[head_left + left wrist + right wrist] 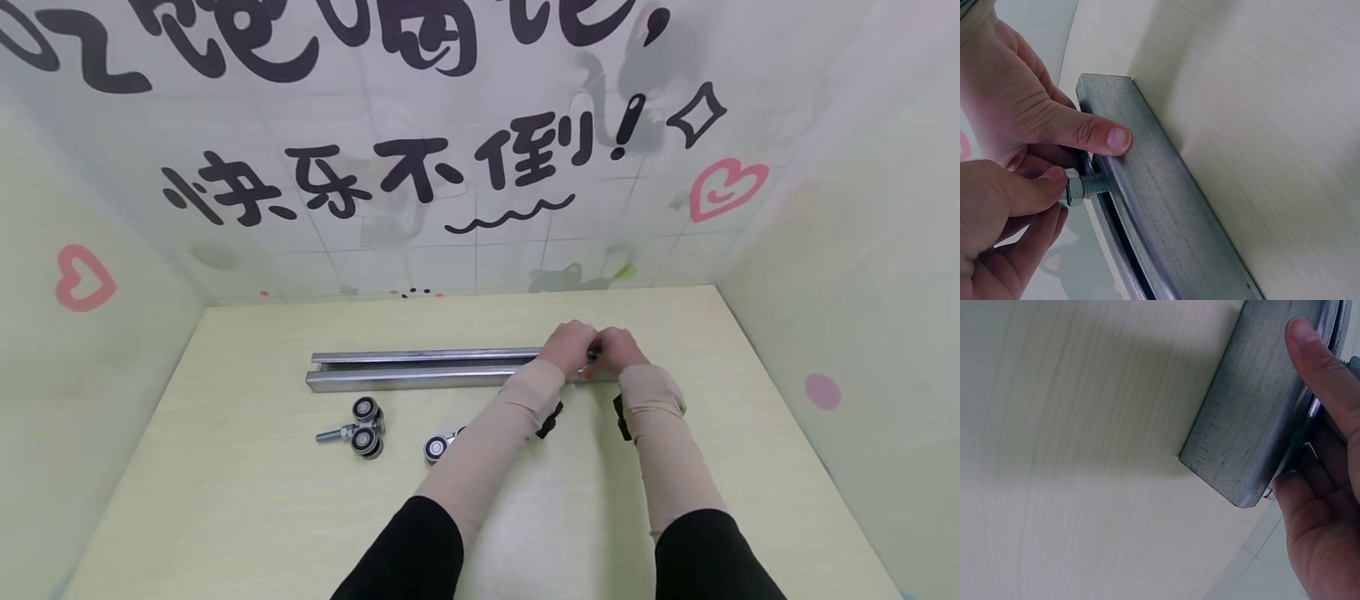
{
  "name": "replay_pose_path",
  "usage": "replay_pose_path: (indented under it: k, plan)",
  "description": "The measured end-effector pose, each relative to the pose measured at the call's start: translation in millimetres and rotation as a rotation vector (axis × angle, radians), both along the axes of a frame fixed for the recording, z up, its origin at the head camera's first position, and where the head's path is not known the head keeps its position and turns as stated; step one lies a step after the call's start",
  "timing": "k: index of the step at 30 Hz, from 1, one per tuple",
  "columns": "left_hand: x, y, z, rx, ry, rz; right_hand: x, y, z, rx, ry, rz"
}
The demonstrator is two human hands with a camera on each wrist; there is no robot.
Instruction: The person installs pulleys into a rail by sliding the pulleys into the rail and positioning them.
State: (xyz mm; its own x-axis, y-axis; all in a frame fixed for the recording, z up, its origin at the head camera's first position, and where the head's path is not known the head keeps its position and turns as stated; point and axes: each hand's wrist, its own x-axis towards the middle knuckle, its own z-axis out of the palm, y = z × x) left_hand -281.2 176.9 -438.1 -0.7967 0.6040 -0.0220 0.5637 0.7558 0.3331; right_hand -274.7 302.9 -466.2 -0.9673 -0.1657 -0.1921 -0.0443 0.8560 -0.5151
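Observation:
A C-shaped metal rail lies on the table, its long slot facing up. My left hand is over the slot near the rail's right end. In the left wrist view, its thumb and fingers pinch a threaded bolt with a hex nut standing out of the slot; whatever the bolt joins inside the rail is hidden. Close beside it, my right hand grips the rail's end. Its thumb presses the flat side wall in the right wrist view, and its other fingers curl on the slot side.
In front of the rail's left end lies a twin-wheeled roller with a bolt. A second roller is partly covered by the left forearm. The pale wooden table meets printed sheet walls at the back and both sides.

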Motion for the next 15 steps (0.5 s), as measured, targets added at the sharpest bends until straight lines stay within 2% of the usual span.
replay_pose_path:
  k: [9, 15]
  plan:
    - [-0.4, -6.8, 4.4, -0.027, -0.003, -0.003, 4.2, -1, 7.2, -0.049, -0.010, 0.008]
    - [-1.3, -14.3, 3.5, -0.053, 0.010, -0.010, 3.4, 0, 6.7, -0.032, 0.003, 0.017]
